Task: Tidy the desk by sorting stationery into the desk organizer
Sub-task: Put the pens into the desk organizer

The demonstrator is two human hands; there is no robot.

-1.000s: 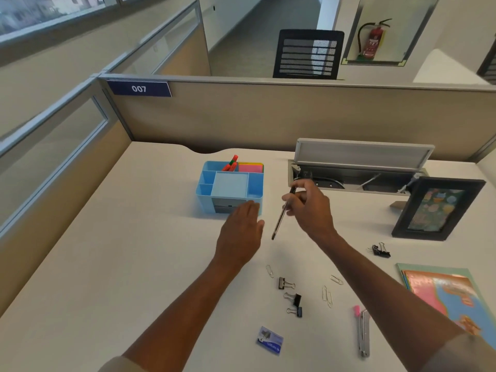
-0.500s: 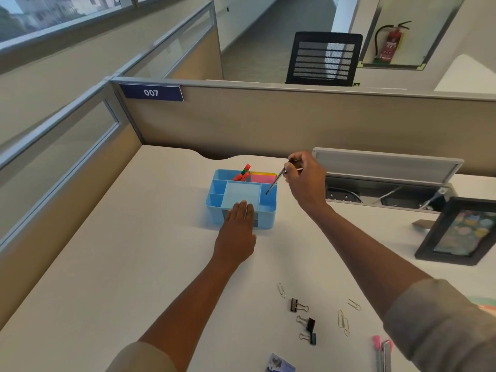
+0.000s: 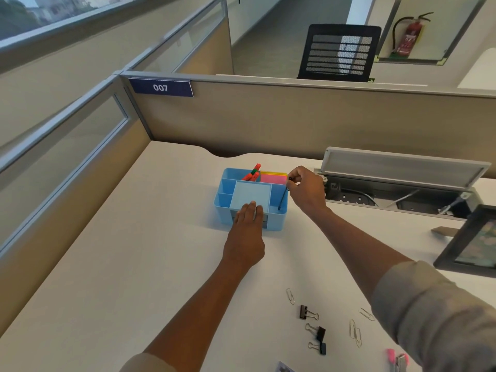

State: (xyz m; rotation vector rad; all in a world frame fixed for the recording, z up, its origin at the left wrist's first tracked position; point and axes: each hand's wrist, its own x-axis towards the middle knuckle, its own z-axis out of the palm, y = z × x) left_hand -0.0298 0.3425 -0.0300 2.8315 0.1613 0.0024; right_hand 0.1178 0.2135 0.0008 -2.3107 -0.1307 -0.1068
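The desk organizer [image 3: 251, 200], a light blue compartmented box, is positioned on the white counter [image 3: 134, 264] and serves as the reference landmark. The left hand [image 3: 245, 238] is laid against the organizer's near wall, fingers straight and relaxed, fingertips resting on the near rim; nothing is gripped. The right hand [image 3: 306, 190] is held just beside the organizer's right end, and the top of a dark pen [image 3: 283, 196] is pinched between thumb and fingers. The pen is nearly upright, slightly tilted, with its lower end inside the right-hand compartment. Red markers [image 3: 252, 174] are seen in a rear compartment, and pink and yellow sticky notes [image 3: 272, 177] in the rear right one. Nearer than the organizer, to its right, paper clips [image 3: 290, 296] and black binder clips [image 3: 308, 314] are scattered on the counter. A dark picture frame [image 3: 467, 242] is located well to the organizer's right.
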